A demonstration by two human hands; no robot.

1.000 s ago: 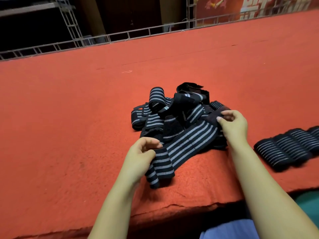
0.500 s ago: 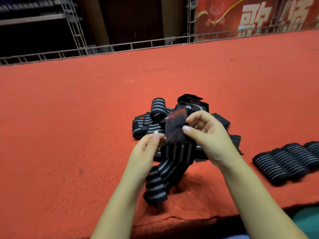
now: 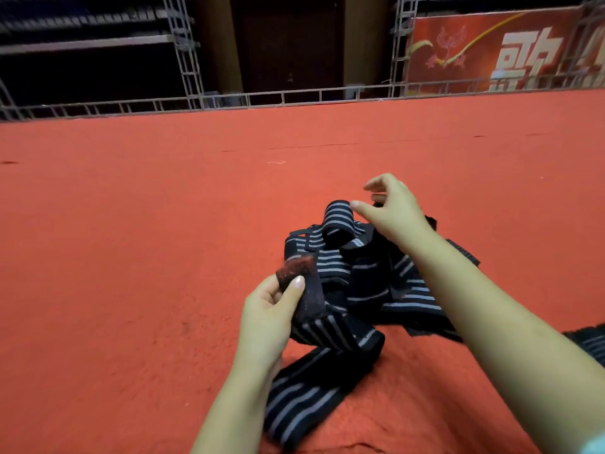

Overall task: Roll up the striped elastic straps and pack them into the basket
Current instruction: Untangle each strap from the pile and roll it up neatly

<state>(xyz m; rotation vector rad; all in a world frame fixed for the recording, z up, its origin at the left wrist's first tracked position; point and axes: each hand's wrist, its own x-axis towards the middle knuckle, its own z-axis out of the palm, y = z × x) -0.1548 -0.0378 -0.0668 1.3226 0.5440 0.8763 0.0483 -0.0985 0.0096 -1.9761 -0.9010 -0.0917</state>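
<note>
A red felt-covered table [image 3: 131, 257] fills most of the view, its far edge lined by a low metal truss rail [image 3: 294, 96], with a red banner [image 3: 491, 54] bearing large pale characters standing behind it at the upper right. On the table, right of centre, lies a loose pile of striped elastic straps [image 3: 370, 273], black with grey stripes, tangled over one another; 1 loop of strap stands up at the far side of the heap. At the right edge, partly hidden behind the right forearm, the dark striped end of another strap or roll [image 3: 589, 342] shows on the felt, too cut off to tell which. A single striped strap [image 3: 311, 385] trails from the near side of the pile toward the table's front edge, folded back on itself, and rises to the left hand [image 3: 268, 309]. That hand pinches the strap's plain black end, a fuzzy fastening patch flecked with red lint [image 3: 296, 273], between thumb and fingers, held just above the felt. The right hand [image 3: 389, 204] hovers over the far side of the pile with fingers spread and loosely curled, gripping nothing, its thumb tip close to the upright loop. No basket shows in this view.
</note>
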